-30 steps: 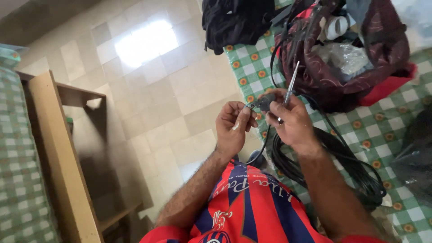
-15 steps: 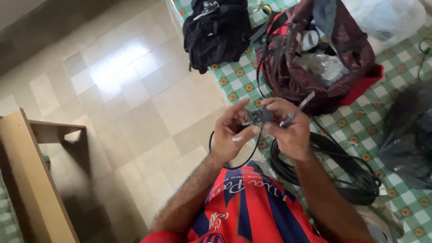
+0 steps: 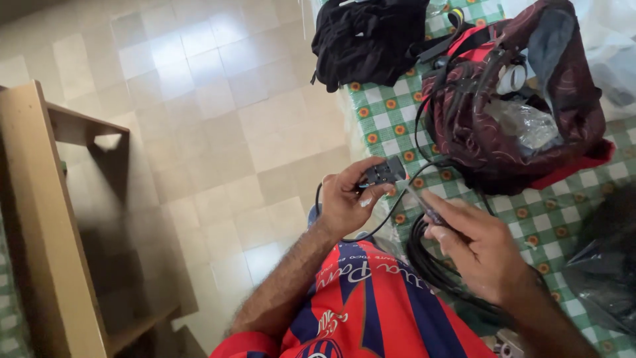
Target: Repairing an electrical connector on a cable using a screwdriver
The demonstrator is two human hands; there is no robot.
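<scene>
We see the left hand [image 3: 346,202] curled about a small dark electrical socket block [image 3: 384,174], thumb and fingers closed on its lower end so that the block stands clear above the knuckles. The block's long axis runs from lower left to upper right, its free end pointing up toward the maroon backpack [image 3: 510,99]. A thin black cable [image 3: 377,225] leaves the block and loops down below the wrist.

The right hand [image 3: 480,248] is half closed, fingers bent and thumb laid over a slim screwdriver [image 3: 424,205]. Its dark handle sits in the fingers; the pale shaft slants up and to the left, with its tip at or just beside the block. We cannot tell whether the tip touches it.

Both hands hover over the edge of a table covered in a green and white checked cloth [image 3: 563,219]. Under the right hand lies a coil of thick black cable [image 3: 430,265]. The backpack lies open on the cloth, well above the hands, with a black bag [image 3: 368,36] to its left. A wooden shelf unit [image 3: 46,219] stands on the tiled floor [image 3: 218,132] at the left
</scene>
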